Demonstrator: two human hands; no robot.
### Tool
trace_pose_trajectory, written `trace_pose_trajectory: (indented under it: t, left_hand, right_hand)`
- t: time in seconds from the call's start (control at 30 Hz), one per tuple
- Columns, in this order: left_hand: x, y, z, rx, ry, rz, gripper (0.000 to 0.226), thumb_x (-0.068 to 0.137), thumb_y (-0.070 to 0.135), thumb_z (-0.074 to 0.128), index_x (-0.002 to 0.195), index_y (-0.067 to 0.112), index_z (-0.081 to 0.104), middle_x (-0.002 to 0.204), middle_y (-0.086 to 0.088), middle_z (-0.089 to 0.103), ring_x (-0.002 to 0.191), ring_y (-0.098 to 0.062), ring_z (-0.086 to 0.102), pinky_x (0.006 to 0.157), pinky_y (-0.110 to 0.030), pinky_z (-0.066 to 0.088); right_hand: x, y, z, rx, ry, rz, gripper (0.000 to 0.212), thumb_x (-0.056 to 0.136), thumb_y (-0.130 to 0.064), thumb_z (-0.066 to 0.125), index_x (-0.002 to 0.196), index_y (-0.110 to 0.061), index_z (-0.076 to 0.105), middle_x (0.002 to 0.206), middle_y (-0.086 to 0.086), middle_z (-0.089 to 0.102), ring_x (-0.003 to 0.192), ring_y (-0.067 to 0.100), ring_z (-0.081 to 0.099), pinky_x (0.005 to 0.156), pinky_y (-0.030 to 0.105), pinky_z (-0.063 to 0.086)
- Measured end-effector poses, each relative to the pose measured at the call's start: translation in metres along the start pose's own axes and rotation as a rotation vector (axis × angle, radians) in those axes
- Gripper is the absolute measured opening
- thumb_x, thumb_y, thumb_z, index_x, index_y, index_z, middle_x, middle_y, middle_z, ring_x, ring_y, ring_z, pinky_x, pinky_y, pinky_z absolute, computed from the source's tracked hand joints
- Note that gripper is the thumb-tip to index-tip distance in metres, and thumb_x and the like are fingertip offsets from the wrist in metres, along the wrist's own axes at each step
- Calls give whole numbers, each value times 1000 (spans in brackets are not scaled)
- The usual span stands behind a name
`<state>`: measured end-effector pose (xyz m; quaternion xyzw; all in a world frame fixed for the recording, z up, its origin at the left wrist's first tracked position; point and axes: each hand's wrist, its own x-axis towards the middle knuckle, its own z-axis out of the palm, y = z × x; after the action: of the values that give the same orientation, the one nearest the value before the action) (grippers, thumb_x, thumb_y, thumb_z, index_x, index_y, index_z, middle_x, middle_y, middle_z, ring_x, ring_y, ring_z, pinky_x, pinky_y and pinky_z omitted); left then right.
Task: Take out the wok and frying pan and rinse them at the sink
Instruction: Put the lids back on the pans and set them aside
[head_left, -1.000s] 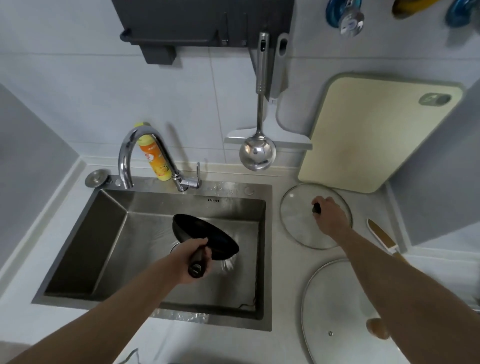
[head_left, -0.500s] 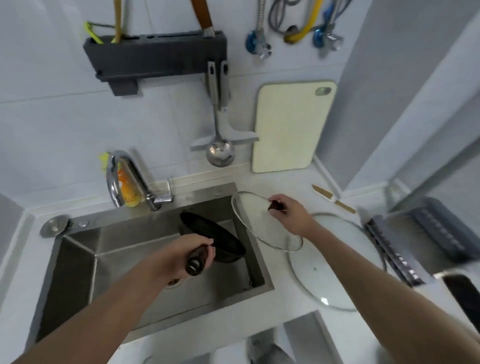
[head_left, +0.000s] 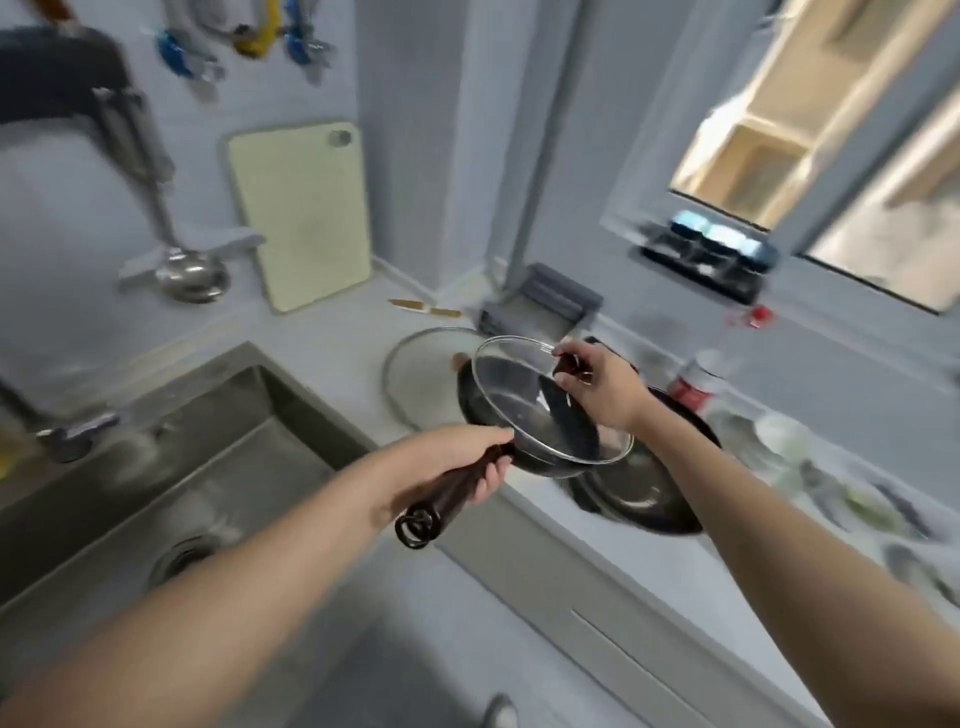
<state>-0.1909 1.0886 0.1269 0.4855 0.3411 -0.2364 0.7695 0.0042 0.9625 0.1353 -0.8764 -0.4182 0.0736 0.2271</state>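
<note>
Fingers of the left hand (head_left: 457, 462) are wrapping tight around the dark handle of the frying pan (head_left: 524, 415), while the fingers of the right hand (head_left: 602, 387) are pinching the knob of a small glass lid (head_left: 550, 400) and tipping it over the pan's mouth. A second ago the pan was hanging low over the sink (head_left: 218, 447) and the lid was lying flat on the counter (head_left: 332, 332); half a second ago the lid was just lifting at the basin's right edge. Now both are meeting at the centre of the frame, above the counter to the right of the basin, and the view is swinging right toward the window, so the rinsing of this pan is probably over and the person seems to be covering it and carrying it away from the water. The pan is looking black and shallow, its inside showing through the clear glass with pale glints that may be wetness; blur is making that hard to confirm. Below the right forearm, at centre right, the wok (head_left: 644, 493) is sitting dark-rimmed with a greyish interior, and behind the pan a larger glass lid (head_left: 415, 374) is lying flat on the counter.
</note>
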Motion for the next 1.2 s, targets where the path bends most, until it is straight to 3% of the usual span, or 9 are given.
trace_pose_trajectory:
  t: [0.23,0.6,0.9,1.2]
  left_hand:
    - [43,-20,225,498,-168,22,49,97,62,38,75,19,50,51,10,45,36,-2,40,37,-12,33]
    - [108,-131,587,882,-508,-13,48,101,56,31,77,18,49,51,10,43,34,-1,39,36,-12,32]
    - [170,-169,748,1001,-567,-39,45,101,55,35,77,20,50,55,10,44,35,-2,41,37,-13,34]
    - [279,-149,828,1061,-617,-80,47,99,57,38,78,18,52,53,9,47,41,-5,42,39,-17,34]
  right_hand:
    - [-201,154,-124,-58,234,366,36,92,-25,63,128,-23,60,118,9,62,104,26,62,96,41,48]
    - [-525,360,-246,-164,391,768,38,94,-33,61,131,-24,56,115,6,57,103,25,59,91,35,47]
    - [-640,479,-283,-125,495,972,35,92,-33,64,125,-25,57,113,5,58,98,25,61,88,34,47]
    - [-633,591,-312,-123,478,1034,37,94,-33,63,129,-23,54,113,4,57,96,23,61,85,30,45]
